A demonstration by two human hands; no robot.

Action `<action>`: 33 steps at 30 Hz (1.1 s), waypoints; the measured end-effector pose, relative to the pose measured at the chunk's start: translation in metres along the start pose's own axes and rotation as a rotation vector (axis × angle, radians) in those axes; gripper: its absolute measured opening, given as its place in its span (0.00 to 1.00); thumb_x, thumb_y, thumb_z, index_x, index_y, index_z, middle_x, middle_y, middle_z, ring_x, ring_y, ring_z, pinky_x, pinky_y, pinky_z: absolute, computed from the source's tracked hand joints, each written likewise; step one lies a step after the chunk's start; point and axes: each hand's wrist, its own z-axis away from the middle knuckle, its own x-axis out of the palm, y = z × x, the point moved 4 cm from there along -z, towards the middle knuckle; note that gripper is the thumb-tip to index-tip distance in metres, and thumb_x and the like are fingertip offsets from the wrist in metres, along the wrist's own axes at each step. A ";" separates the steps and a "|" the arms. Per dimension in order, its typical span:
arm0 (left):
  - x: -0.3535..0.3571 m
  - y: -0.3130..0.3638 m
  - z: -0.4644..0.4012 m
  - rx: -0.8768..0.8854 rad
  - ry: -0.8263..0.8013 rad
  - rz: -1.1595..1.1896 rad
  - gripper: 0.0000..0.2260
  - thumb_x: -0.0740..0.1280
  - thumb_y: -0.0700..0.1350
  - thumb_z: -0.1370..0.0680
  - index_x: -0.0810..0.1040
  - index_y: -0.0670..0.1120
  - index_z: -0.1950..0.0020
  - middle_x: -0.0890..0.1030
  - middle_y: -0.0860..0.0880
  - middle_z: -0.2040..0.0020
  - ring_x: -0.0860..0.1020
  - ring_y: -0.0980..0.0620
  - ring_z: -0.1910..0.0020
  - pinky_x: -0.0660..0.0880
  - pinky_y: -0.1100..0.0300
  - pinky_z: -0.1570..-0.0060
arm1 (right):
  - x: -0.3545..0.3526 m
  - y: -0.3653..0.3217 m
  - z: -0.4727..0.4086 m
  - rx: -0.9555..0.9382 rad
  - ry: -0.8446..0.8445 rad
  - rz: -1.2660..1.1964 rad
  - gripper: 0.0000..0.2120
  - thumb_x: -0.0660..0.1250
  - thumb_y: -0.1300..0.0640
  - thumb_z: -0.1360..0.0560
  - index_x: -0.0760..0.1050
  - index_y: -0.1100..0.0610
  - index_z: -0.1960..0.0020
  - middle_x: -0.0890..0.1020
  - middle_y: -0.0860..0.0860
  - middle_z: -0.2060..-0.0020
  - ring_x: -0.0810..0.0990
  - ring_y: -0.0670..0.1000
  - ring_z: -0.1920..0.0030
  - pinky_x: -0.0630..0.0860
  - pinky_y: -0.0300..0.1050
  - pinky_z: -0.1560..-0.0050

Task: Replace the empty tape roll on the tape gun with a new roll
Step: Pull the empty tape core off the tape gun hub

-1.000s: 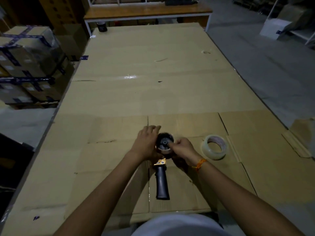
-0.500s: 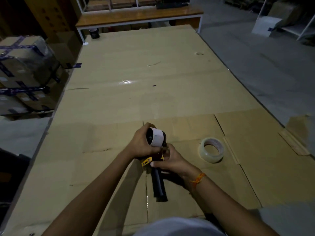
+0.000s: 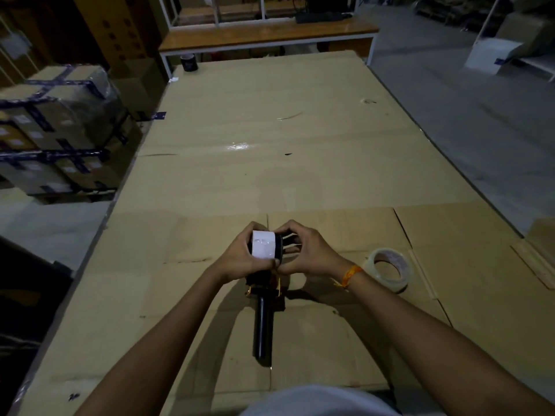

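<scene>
Both hands (image 3: 240, 259) on empty roll (image 3: 263, 245) — tape gun (image 3: 263, 307)

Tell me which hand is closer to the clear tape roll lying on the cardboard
The right hand. It grips the tape gun just left of the clear tape roll, apart from it. The left hand sits farther left, holding the white empty roll.
</scene>
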 end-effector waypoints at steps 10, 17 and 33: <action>-0.004 0.010 0.002 0.051 -0.067 -0.137 0.30 0.84 0.50 0.34 0.72 0.49 0.39 0.83 0.43 0.47 0.86 0.43 0.52 0.85 0.38 0.55 | 0.000 0.003 -0.007 -0.087 -0.053 0.028 0.28 0.86 0.60 0.37 0.72 0.52 0.45 0.83 0.50 0.46 0.85 0.50 0.43 0.86 0.52 0.41; 0.002 0.020 -0.001 0.053 -0.127 -0.135 0.31 0.82 0.54 0.32 0.70 0.49 0.37 0.81 0.44 0.44 0.85 0.43 0.47 0.86 0.39 0.53 | -0.002 0.017 -0.005 -0.011 -0.090 -0.061 0.32 0.86 0.57 0.35 0.72 0.50 0.37 0.79 0.46 0.39 0.81 0.49 0.35 0.82 0.48 0.35; 0.021 0.013 0.008 0.027 0.063 0.032 0.26 0.75 0.63 0.23 0.73 0.47 0.37 0.82 0.44 0.45 0.84 0.51 0.50 0.83 0.53 0.53 | 0.075 0.023 0.004 0.322 0.531 -0.482 0.15 0.54 0.33 0.21 0.76 0.38 0.48 0.82 0.46 0.52 0.83 0.53 0.48 0.82 0.63 0.44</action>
